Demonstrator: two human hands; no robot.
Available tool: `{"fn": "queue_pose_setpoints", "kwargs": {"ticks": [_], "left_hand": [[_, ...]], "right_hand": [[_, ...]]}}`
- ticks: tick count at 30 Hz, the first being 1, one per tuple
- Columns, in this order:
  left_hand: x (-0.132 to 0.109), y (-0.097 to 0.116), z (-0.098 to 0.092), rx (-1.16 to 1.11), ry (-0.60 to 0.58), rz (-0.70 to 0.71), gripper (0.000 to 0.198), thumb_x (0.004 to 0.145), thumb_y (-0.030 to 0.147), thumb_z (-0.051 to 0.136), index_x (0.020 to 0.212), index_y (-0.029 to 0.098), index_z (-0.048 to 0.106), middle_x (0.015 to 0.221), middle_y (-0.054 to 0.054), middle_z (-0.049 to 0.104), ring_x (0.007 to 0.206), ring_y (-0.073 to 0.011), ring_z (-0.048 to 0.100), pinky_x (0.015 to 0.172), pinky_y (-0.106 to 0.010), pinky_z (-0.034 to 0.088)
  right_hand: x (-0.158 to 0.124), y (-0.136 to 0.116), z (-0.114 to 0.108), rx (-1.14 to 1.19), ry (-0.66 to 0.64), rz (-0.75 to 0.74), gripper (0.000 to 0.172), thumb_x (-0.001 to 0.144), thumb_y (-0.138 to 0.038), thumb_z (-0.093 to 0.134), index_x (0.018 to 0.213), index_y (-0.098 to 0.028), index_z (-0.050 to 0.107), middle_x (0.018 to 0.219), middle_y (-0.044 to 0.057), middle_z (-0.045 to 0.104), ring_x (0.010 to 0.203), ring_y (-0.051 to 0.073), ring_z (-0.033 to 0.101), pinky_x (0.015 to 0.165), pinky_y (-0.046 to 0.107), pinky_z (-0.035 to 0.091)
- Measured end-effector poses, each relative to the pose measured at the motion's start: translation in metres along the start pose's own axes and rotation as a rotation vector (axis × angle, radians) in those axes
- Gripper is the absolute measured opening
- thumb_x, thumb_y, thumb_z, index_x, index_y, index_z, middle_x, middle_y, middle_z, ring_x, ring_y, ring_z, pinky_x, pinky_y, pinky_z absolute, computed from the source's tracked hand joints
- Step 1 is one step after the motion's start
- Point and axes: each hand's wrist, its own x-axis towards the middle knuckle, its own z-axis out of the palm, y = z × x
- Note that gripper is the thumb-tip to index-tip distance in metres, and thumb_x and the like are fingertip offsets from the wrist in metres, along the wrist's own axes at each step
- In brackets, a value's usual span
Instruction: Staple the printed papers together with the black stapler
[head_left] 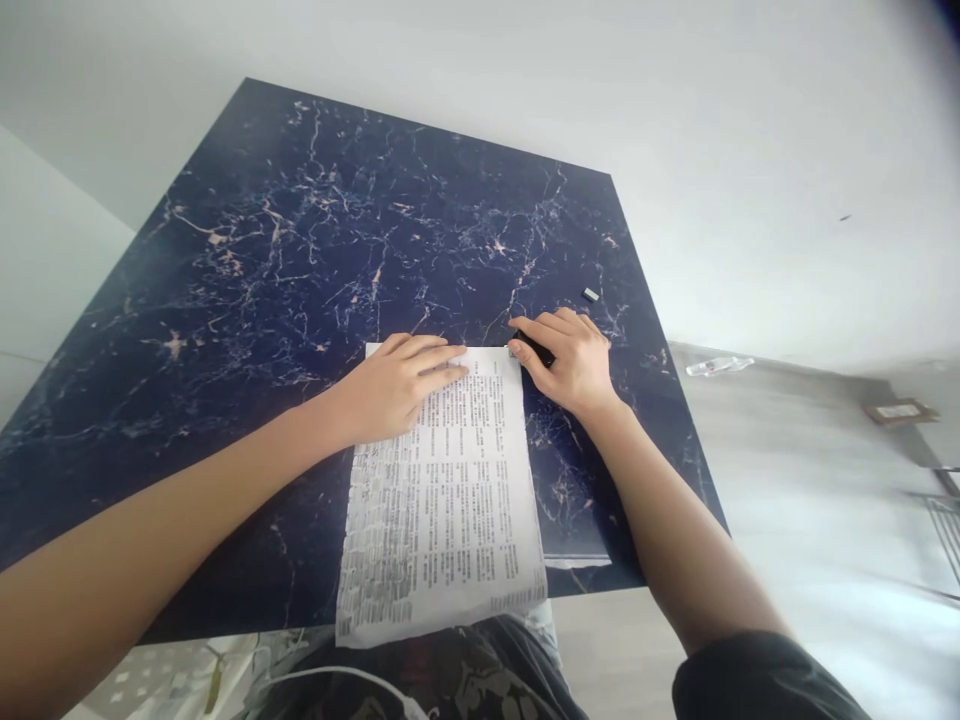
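A printed sheet of paper (pixel 480 500), covered in dense lines of text, lies on the dark blue marbled table (pixel 337 250) and hangs past its near edge. My left hand (pixel 409 380) rests flat on the upper left of the sheet, fingers stretched out, holding nothing. At the sheet's top right corner, my right hand (pixel 566 355) is closed around a small black stapler (pixel 536 346). The stapler's front end meets the paper corner; most of its body is hidden in my palm.
A small block (pixel 590 295), dark with a pale face, lies beyond my right hand. On the floor to the right are a clear plastic bottle (pixel 720 367) and a brown box-like item (pixel 900 411). A white cable (pixel 345 672) crosses my lap below the table edge.
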Motion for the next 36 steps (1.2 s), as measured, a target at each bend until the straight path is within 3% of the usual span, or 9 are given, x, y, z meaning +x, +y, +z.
{"fn": "queue_pose_setpoints", "kwargs": {"ticks": [9, 15, 17, 22, 28, 32, 36], "left_hand": [[0.001, 0.001, 0.001, 0.000, -0.016, -0.019, 0.064, 0.093, -0.001, 0.045, 0.151, 0.020, 0.063, 0.166, -0.009, 0.054, 0.153, -0.0346, 0.047, 0.119, -0.056, 0.042], [0.000, -0.002, 0.001, 0.022, -0.015, 0.003, 0.065, 0.094, -0.001, 0.044, 0.153, 0.021, 0.061, 0.167, -0.009, 0.053, 0.153, -0.0341, 0.047, 0.118, -0.057, 0.043], [-0.001, -0.003, 0.002, 0.034, -0.015, 0.005, 0.065, 0.095, 0.000, 0.044, 0.153, 0.022, 0.060, 0.167, -0.009, 0.052, 0.154, -0.0332, 0.046, 0.119, -0.056, 0.043], [-0.003, -0.004, 0.003, 0.008, 0.004, 0.004, 0.065, 0.094, -0.001, 0.044, 0.152, 0.022, 0.061, 0.167, -0.009, 0.053, 0.154, -0.0318, 0.046, 0.120, -0.056, 0.043], [-0.004, -0.004, 0.002, 0.007, 0.015, 0.020, 0.065, 0.093, -0.002, 0.046, 0.152, 0.021, 0.060, 0.166, -0.011, 0.053, 0.153, -0.0329, 0.048, 0.120, -0.056, 0.045], [-0.005, -0.006, 0.001, 0.026, 0.006, 0.020, 0.068, 0.091, -0.003, 0.046, 0.153, 0.020, 0.058, 0.167, -0.011, 0.053, 0.152, -0.0337, 0.049, 0.120, -0.058, 0.046], [-0.007, -0.009, 0.000, 0.027, -0.017, 0.002, 0.070, 0.090, -0.003, 0.046, 0.155, 0.020, 0.056, 0.169, -0.012, 0.049, 0.157, -0.0344, 0.043, 0.127, -0.062, 0.039]], "right_hand": [[0.001, -0.019, 0.016, -0.227, -0.066, -0.021, 0.035, 0.109, -0.034, 0.044, 0.102, -0.020, 0.075, 0.098, 0.009, 0.077, 0.090, 0.025, 0.064, 0.086, 0.044, 0.042], [0.004, -0.018, 0.008, -0.035, 0.085, 0.202, 0.033, 0.110, -0.042, 0.045, 0.095, -0.024, 0.067, 0.090, 0.004, 0.074, 0.081, 0.020, 0.064, 0.077, 0.038, 0.042], [0.004, -0.017, 0.007, -0.015, 0.103, 0.211, 0.033, 0.110, -0.043, 0.046, 0.092, -0.024, 0.066, 0.086, 0.003, 0.073, 0.080, 0.020, 0.064, 0.078, 0.038, 0.042], [0.004, -0.005, 0.007, -0.072, 0.111, 0.158, 0.034, 0.110, -0.040, 0.044, 0.088, -0.023, 0.064, 0.083, 0.003, 0.071, 0.081, 0.020, 0.065, 0.085, 0.039, 0.040], [0.005, 0.019, 0.006, -0.136, 0.142, 0.213, 0.032, 0.108, -0.038, 0.045, 0.086, -0.023, 0.064, 0.083, 0.002, 0.071, 0.082, 0.020, 0.065, 0.088, 0.040, 0.038], [0.006, 0.020, 0.011, -0.181, 0.169, 0.240, 0.033, 0.108, -0.038, 0.045, 0.086, -0.023, 0.065, 0.082, 0.003, 0.072, 0.084, 0.021, 0.066, 0.089, 0.040, 0.037], [0.008, 0.018, 0.013, -0.179, 0.191, 0.254, 0.035, 0.109, -0.039, 0.045, 0.086, -0.023, 0.066, 0.082, 0.003, 0.072, 0.085, 0.022, 0.065, 0.089, 0.041, 0.036]]}}
